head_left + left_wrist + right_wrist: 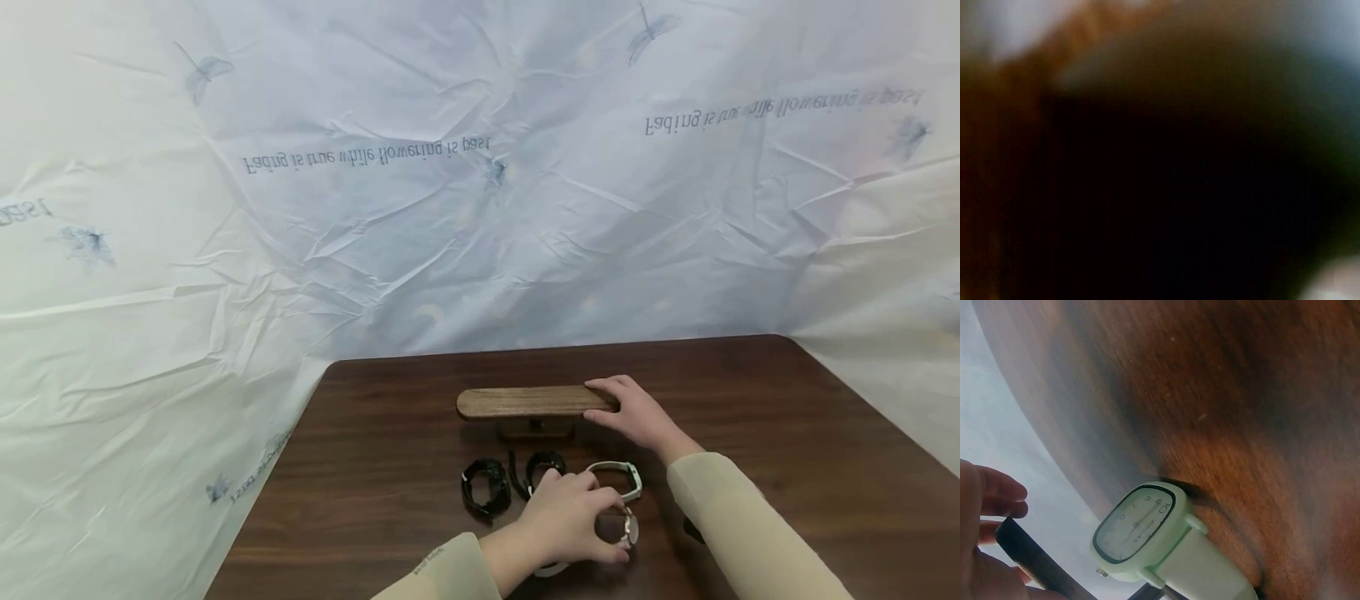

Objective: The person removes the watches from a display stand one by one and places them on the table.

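Dark wood table (787, 417), R hand (637, 414) grips wooden stand (525, 402) at 12 o'clock, L hand (572, 521) pinches silver watch (628, 529), pale green watch (621, 477) btwn.

A round-faced silver watch (628, 528) lies on the table with its face up, half hidden beneath the curled fingertips of the left hand (573, 518), which pinch its case; a pale strap end shows just under that hand's heel. The long, flat wooden watch stand (525, 402) sits level on its short dark foot, its rounded right end under the fingers of the right hand (633, 412).
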{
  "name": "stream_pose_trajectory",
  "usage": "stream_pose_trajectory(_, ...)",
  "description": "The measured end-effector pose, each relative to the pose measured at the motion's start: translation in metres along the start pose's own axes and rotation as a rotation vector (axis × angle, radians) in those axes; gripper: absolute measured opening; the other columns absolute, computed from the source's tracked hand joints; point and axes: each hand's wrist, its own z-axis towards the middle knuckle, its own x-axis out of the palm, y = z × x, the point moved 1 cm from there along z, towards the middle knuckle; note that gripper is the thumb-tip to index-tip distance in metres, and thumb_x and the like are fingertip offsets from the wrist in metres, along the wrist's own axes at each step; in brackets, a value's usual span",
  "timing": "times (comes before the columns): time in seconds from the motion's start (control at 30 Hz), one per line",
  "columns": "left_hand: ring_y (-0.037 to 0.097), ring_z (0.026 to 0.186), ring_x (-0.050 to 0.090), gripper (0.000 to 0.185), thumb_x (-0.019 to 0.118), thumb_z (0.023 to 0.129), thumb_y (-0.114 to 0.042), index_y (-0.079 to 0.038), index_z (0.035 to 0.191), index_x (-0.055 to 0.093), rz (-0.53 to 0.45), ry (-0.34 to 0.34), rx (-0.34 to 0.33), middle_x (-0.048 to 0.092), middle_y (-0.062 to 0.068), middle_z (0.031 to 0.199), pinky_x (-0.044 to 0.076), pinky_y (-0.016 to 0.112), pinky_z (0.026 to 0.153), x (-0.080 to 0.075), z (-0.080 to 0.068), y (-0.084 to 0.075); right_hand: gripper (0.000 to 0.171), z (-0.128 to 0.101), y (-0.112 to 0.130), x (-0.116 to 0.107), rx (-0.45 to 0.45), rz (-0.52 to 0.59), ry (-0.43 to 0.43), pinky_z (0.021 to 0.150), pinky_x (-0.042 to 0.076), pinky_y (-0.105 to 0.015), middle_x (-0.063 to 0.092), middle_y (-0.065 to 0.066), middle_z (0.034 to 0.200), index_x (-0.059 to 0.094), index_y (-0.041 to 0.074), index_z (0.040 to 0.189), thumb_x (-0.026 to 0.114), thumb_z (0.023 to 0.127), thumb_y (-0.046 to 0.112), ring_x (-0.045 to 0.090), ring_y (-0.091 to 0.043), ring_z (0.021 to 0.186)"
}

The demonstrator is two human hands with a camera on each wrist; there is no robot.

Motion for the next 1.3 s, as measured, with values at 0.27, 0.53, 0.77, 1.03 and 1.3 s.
stream_pose_trajectory(0.27, -0.002, 0.066, 0.041, 0.045, 0.054, 0.065, -0.068, -0.046, 0.104, 0.051, -0.031, 0.075, -0.061, 0.043, -0.02, 0.083, 0.027, 0.025, 0.058, 0.003, 0.002, -0.011, 0.062, -0.003, 0.0, -0.001, -0.001, 0.031, -0.002, 0.081, 0.036, -0.051, 0.032, -0.009, 0.128, 0.045, 0.022, 0.126, 0.055, 0.075, 0.055, 0.038, -0.031, 0.113)
stream_pose_trajectory(0.53, -0.004, 0.076, 0.043, 0.044, 0.058, 0.064, -0.066, -0.045, 0.102, 0.051, -0.089, 0.114, -0.098, 0.045, -0.021, 0.088, 0.026, 0.027, 0.06, 0.011, 0.002, -0.015, 0.06, -0.003, -0.002, 0.0, -0.001, 0.027, -0.006, 0.081, 0.035, -0.051, 0.034, -0.009, 0.127, 0.045, 0.024, 0.126, 0.055, 0.075, 0.055, 0.038, -0.031, 0.112)
stream_pose_trajectory(0.77, -0.003, 0.071, 0.044, 0.043, 0.053, 0.066, -0.068, -0.044, 0.101, 0.051, -0.076, 0.117, -0.075, 0.045, -0.02, 0.084, 0.026, 0.026, 0.057, 0.018, 0.001, -0.019, 0.06, -0.002, -0.002, 0.001, -0.004, 0.034, -0.01, 0.08, 0.036, -0.051, 0.034, -0.008, 0.127, 0.044, 0.024, 0.126, 0.055, 0.075, 0.054, 0.039, -0.03, 0.112)
stream_pose_trajectory(1.03, -0.004, 0.077, 0.044, 0.046, 0.053, 0.064, -0.069, -0.043, 0.103, 0.05, -0.136, 0.131, -0.082, 0.048, -0.02, 0.091, 0.027, 0.026, 0.059, 0.022, 0.0, -0.016, 0.059, -0.002, 0.001, 0.001, -0.004, 0.034, -0.005, 0.081, 0.036, -0.051, 0.034, -0.008, 0.127, 0.044, 0.025, 0.126, 0.055, 0.075, 0.054, 0.039, -0.03, 0.112)
stream_pose_trajectory(1.3, -0.003, 0.077, 0.044, 0.055, 0.057, 0.061, -0.069, -0.044, 0.108, 0.048, -0.156, 0.179, -0.066, 0.045, -0.018, 0.093, 0.029, 0.025, 0.058, 0.018, -0.002, -0.014, 0.061, -0.003, -0.001, 0.0, -0.002, 0.025, -0.005, 0.081, 0.035, -0.052, 0.035, -0.009, 0.127, 0.044, 0.023, 0.127, 0.055, 0.075, 0.054, 0.039, -0.031, 0.112)
